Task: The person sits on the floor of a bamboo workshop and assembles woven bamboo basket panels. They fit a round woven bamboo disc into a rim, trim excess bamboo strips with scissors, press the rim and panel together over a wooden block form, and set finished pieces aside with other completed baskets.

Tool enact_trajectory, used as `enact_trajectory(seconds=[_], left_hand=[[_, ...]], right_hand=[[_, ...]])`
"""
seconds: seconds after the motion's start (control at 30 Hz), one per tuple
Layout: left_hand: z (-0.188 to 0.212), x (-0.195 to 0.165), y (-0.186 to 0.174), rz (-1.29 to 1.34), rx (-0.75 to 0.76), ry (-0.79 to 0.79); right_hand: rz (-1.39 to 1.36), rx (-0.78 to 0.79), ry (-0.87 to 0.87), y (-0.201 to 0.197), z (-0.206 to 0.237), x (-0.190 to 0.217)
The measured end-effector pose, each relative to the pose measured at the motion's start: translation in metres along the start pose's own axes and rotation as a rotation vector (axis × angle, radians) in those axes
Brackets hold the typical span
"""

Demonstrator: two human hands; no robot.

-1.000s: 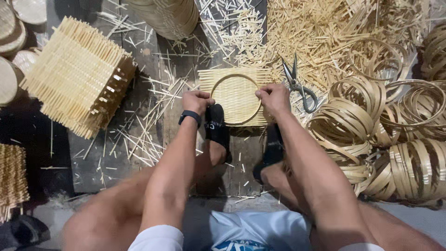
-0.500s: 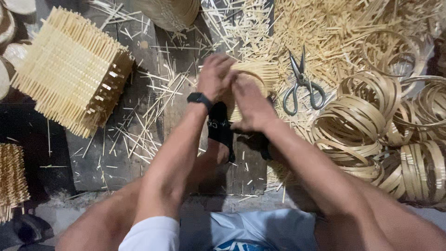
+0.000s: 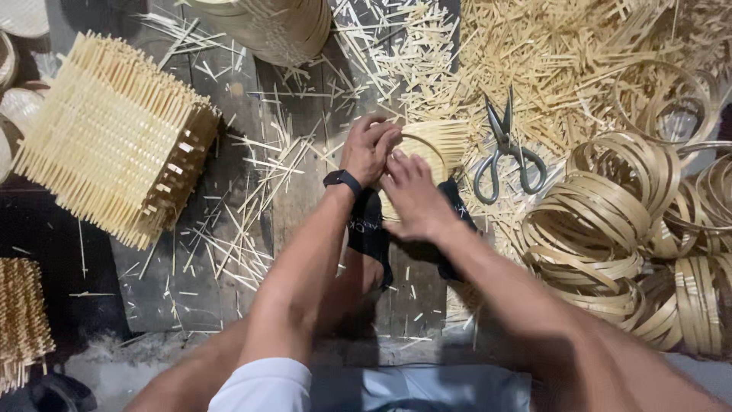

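Note:
A small woven bamboo mat with a bamboo ring on it (image 3: 438, 145) lies on the dark wooden board (image 3: 305, 221) in front of me. My left hand (image 3: 370, 149), with a black band on its wrist, is curled over the mat's near left edge. My right hand (image 3: 412, 191) sits just beside it, fingers pressed on the same edge and touching the left hand. Both hands cover much of the mat. My feet in black sandals (image 3: 370, 233) rest below the hands.
Grey scissors (image 3: 505, 149) lie right of the mat. Stacked bamboo rings (image 3: 610, 221) fill the right side. A tall pile of woven mats (image 3: 114, 137) stands at left, another (image 3: 23, 320) at lower left. Loose bamboo splints (image 3: 549, 61) cover the far ground.
My hands were apart at the mat's two near corners; they have come together over its left part. The view has shifted a little to the right.

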State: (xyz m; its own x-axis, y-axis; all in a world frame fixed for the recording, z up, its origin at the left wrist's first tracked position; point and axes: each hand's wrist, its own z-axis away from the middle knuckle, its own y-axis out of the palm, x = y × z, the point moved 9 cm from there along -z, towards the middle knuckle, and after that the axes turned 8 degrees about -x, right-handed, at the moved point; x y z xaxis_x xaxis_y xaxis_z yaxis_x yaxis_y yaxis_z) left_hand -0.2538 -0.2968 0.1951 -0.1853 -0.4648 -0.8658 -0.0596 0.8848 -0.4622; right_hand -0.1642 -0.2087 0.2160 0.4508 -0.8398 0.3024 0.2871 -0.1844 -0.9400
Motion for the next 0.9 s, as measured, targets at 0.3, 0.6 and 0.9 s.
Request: enact_trajectory(seconds=[0.3,0.6,0.9], left_hand=[[-0.026,0.037,0.029,0.087,0.09,-0.232],[-0.011,0.044,0.032,0.283,0.148,-0.45],[0.071,-0.084,0.006,-0.07,0.132,0.233]], right_hand=[[-0.438,-0.236,0.274,0.032,-0.079,-0.145],[-0.739,-0.352,0.286,0.012,-0.054,-0.15],[0.197,0.281,0.438,-0.145,0.185,-0.209]])
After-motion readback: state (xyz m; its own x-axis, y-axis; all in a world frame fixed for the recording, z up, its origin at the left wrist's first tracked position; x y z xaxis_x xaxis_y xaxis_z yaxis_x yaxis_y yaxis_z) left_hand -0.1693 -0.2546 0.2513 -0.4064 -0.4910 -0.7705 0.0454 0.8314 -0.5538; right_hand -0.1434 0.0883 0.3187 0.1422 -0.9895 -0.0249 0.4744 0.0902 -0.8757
